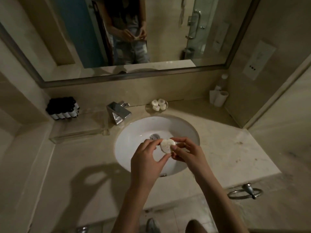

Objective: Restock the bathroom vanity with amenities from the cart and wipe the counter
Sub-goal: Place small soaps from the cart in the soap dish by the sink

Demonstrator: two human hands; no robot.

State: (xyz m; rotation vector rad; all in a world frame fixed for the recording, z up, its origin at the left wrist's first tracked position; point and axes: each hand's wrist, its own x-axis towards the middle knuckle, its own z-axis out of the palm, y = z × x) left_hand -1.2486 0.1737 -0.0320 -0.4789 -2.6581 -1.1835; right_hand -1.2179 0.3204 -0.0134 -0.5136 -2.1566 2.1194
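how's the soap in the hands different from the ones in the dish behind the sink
The held soap is pinched by the left hand and right hand over the sink; the dish soaps rest in a small dish by the wall. The held soap is single; the dish soaps are four, clustered. The held soap looks larger, though nearer the camera. Both are round and whitish.

Chrome faucet (118, 113), wall mirror (168, 39), towel ring (244, 193), wall socket (259, 59).
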